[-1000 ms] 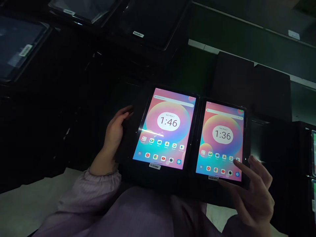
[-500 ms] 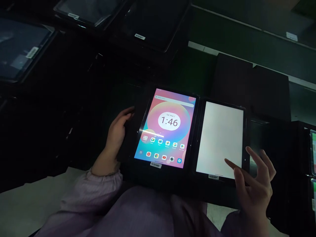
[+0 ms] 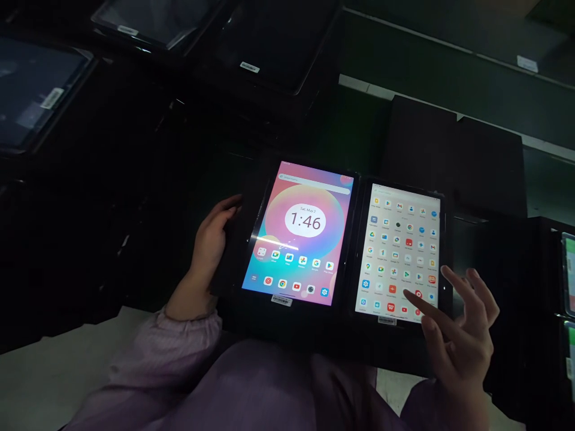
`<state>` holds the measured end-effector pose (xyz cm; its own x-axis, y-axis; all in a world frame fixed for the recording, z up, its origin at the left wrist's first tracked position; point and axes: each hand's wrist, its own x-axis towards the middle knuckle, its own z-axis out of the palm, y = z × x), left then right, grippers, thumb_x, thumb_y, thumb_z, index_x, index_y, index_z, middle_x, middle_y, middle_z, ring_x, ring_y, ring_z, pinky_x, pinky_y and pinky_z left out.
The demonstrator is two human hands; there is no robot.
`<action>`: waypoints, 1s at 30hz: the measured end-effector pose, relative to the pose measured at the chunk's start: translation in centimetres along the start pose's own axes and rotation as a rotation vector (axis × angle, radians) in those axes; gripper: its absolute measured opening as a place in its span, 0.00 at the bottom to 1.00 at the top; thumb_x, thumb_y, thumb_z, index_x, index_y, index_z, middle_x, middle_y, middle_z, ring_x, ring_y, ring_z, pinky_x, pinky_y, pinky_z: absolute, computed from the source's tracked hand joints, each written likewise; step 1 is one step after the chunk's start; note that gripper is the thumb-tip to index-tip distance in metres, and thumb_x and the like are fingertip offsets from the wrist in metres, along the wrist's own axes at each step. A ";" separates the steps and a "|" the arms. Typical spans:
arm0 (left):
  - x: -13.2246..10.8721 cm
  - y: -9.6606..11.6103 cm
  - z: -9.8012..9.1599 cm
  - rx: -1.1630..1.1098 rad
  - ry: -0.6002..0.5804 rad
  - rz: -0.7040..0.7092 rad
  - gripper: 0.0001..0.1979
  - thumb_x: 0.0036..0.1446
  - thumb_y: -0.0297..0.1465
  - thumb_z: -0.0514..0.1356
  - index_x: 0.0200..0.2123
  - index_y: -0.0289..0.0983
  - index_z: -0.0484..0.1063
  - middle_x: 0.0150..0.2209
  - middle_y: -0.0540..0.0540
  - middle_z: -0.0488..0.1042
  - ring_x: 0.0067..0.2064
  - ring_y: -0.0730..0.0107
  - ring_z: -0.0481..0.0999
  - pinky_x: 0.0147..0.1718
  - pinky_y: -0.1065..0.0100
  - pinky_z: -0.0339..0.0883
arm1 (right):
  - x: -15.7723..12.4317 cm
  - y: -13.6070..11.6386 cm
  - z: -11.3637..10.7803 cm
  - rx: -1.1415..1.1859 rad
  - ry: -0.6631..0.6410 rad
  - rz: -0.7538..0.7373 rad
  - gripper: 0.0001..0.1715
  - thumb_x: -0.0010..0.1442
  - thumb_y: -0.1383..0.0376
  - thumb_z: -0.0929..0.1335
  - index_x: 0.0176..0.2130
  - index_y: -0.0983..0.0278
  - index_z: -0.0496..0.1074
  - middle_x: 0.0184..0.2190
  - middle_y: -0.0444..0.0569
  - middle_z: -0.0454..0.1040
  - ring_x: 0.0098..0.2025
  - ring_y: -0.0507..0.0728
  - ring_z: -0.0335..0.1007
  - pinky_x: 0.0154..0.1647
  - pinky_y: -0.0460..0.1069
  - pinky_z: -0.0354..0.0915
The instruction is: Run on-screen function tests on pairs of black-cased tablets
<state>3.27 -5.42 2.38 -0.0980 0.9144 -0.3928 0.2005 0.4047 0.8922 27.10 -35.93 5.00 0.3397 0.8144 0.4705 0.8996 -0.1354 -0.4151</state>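
Two lit tablets lie side by side on a black tray (image 3: 227, 251) in front of me. The left tablet (image 3: 309, 263) has a colourful home screen with a clock reading 1:46. On the right tablet (image 3: 386, 239) a grid of app icons fills a pale screen. My left hand (image 3: 213, 236) is closed on the tray's left edge, some of its fingers hidden behind it. Over the right tablet's lower right part is my right hand (image 3: 467, 326), fingers apart, the index finger pointing at the icons. Whether that fingertip touches the glass I cannot tell.
Dark tablets with white labels lie at the upper left, among them one tablet (image 3: 42, 90) at the far left and another tablet (image 3: 278, 45) further back. A black box (image 3: 453, 155) stands behind the right tablet. Lit screens (image 3: 569, 263) show at the right edge.
The right tablet's blank white screen now shows a grid of app icons. My right hand's index finger stays over it with hardly any shift. The left hand keeps its hold.
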 end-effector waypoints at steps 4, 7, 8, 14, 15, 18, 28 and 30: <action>-0.4 0.4 0.2 0.038 0.005 -0.002 0.19 0.56 0.30 0.62 0.50 0.38 0.84 0.51 0.48 0.84 0.53 0.60 0.81 0.45 0.71 0.77 | -0.3 -0.4 -0.5 0.092 -0.050 -0.034 0.14 0.70 0.70 0.68 0.44 0.56 0.84 0.73 0.40 0.63 0.78 0.68 0.46 0.73 0.67 0.54; -0.5 0.4 0.3 0.058 0.004 0.003 0.19 0.57 0.30 0.61 0.50 0.38 0.84 0.53 0.49 0.83 0.54 0.61 0.81 0.47 0.72 0.76 | -0.8 -0.5 -0.7 0.150 -0.092 -0.073 0.15 0.67 0.72 0.69 0.43 0.56 0.84 0.70 0.40 0.67 0.78 0.69 0.47 0.73 0.66 0.55; -0.4 0.4 0.3 0.063 0.002 0.007 0.18 0.57 0.29 0.61 0.50 0.38 0.85 0.55 0.50 0.83 0.54 0.62 0.80 0.47 0.73 0.76 | -0.9 -0.4 -0.7 0.130 -0.098 -0.067 0.15 0.67 0.73 0.69 0.43 0.56 0.84 0.70 0.40 0.67 0.78 0.69 0.48 0.72 0.65 0.56; -0.1 0.1 0.1 0.058 -0.005 0.012 0.19 0.56 0.30 0.62 0.50 0.38 0.85 0.57 0.51 0.81 0.54 0.64 0.79 0.45 0.75 0.74 | -1.2 0.5 -0.1 -0.086 0.074 0.042 0.14 0.71 0.69 0.69 0.50 0.59 0.83 0.72 0.46 0.64 0.76 0.69 0.53 0.70 0.68 0.58; -0.1 0.1 0.0 0.063 0.002 0.012 0.19 0.55 0.30 0.62 0.49 0.38 0.85 0.58 0.51 0.81 0.54 0.63 0.79 0.46 0.74 0.74 | -1.2 0.5 -0.1 -0.063 0.091 0.063 0.15 0.72 0.69 0.68 0.51 0.58 0.83 0.72 0.47 0.65 0.76 0.70 0.54 0.69 0.69 0.58; -0.2 0.2 0.0 0.058 -0.002 0.008 0.19 0.55 0.31 0.63 0.49 0.38 0.85 0.55 0.50 0.82 0.56 0.59 0.80 0.51 0.70 0.75 | -1.2 0.2 -0.2 0.027 0.090 0.056 0.17 0.72 0.69 0.67 0.50 0.56 0.84 0.70 0.45 0.67 0.76 0.70 0.53 0.68 0.69 0.61; -0.1 0.1 0.3 0.047 -0.005 0.003 0.17 0.57 0.30 0.63 0.49 0.39 0.84 0.48 0.49 0.84 0.51 0.62 0.81 0.47 0.71 0.75 | -0.4 -0.8 -0.9 0.128 -0.042 -0.085 0.14 0.67 0.73 0.69 0.40 0.59 0.84 0.70 0.41 0.67 0.77 0.67 0.52 0.71 0.62 0.59; 0.0 -0.1 0.2 0.053 -0.005 0.011 0.17 0.57 0.30 0.63 0.49 0.38 0.84 0.47 0.49 0.84 0.50 0.62 0.81 0.44 0.72 0.75 | -0.2 -0.8 -0.7 0.118 -0.052 -0.095 0.13 0.68 0.72 0.69 0.40 0.59 0.84 0.71 0.39 0.66 0.77 0.66 0.51 0.72 0.60 0.58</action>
<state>3.41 -5.41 2.25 -0.0907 0.9190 -0.3838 0.2530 0.3940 0.8836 26.50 -36.41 5.74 0.2370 0.8488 0.4726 0.8875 0.0087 -0.4607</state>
